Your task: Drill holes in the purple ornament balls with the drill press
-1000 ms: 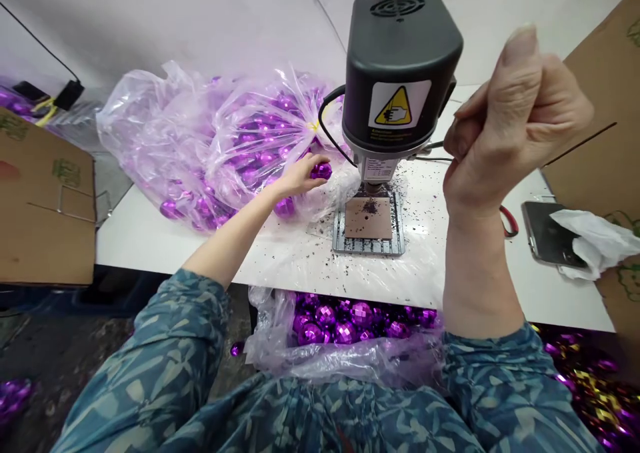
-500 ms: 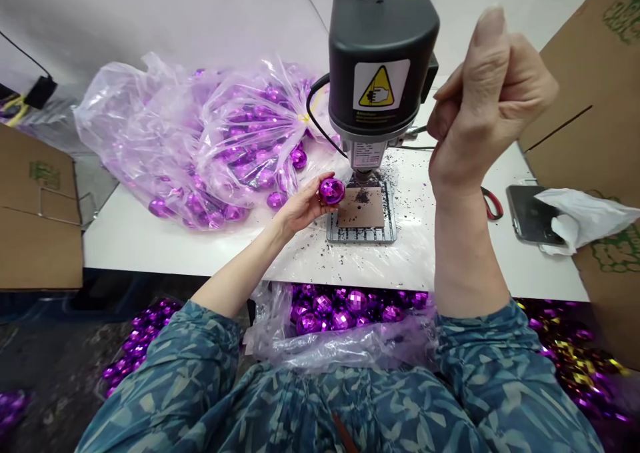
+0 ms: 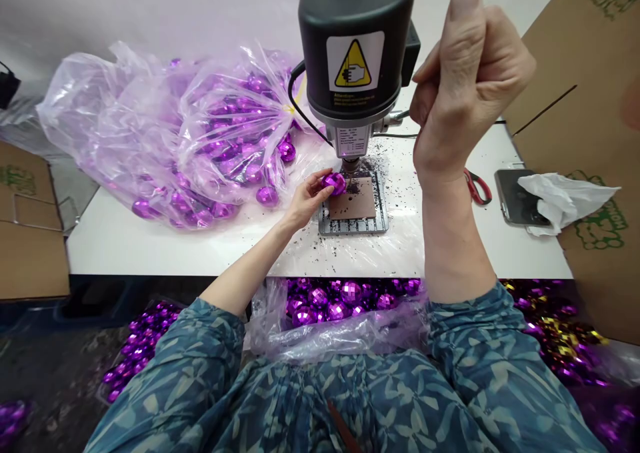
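My left hand (image 3: 306, 199) pinches a shiny purple disco-ball ornament (image 3: 334, 183) between thumb and fingers, beside the drill bit under the drill press (image 3: 356, 53). Below the ball lies a brown board (image 3: 353, 206) with a small hole, resting on the slotted metal base (image 3: 350, 228). Closed in a fist, my right hand (image 3: 470, 93) is raised at the machine's right side. A short metal lever (image 3: 401, 115) runs from the press toward its fingers; the grip itself is hidden inside the fist.
A clear bag of purple balls (image 3: 200, 139) covers the table's left. Dark shavings surround the base. Red-handled scissors (image 3: 477, 187), a phone (image 3: 515, 199) and white tissue (image 3: 555, 199) lie right. An open bag of balls (image 3: 345, 296) sits below the table edge. Cardboard boxes (image 3: 555, 113) flank the table.
My left hand has turned the ball and brought it closer to the drill bit. My right hand stays closed and raised. The whole view has shifted slightly.
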`<state>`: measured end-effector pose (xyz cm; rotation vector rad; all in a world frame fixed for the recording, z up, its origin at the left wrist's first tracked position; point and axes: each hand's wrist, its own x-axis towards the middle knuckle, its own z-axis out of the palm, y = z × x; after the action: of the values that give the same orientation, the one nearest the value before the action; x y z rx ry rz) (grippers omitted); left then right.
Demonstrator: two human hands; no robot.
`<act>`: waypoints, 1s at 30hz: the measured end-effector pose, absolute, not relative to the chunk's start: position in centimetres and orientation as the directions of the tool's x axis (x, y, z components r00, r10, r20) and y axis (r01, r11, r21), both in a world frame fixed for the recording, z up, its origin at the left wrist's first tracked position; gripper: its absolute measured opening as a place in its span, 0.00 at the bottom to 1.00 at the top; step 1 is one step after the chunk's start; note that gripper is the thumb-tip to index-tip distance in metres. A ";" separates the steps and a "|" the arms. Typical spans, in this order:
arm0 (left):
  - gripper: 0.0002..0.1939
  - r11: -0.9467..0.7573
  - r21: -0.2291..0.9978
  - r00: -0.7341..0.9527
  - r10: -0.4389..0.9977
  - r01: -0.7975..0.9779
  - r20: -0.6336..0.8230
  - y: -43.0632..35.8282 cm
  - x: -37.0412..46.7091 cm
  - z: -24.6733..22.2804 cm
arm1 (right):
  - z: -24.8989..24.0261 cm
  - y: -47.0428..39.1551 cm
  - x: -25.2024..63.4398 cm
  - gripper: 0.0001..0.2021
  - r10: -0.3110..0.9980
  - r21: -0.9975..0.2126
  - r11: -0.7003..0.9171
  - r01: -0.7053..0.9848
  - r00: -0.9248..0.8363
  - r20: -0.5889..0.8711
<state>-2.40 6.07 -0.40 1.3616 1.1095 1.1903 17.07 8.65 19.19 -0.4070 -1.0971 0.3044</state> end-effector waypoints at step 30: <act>0.34 -0.249 0.952 0.076 0.968 0.178 0.239 5.6 2.2 -3.5 | 19.0 8.5 16.8 0.36 0.408 -0.452 0.892 0.008 0.418 0.812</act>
<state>2.18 5.60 -3.45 1.5580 1.1781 1.2544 16.85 8.46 18.99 -0.4216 -1.1194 0.2600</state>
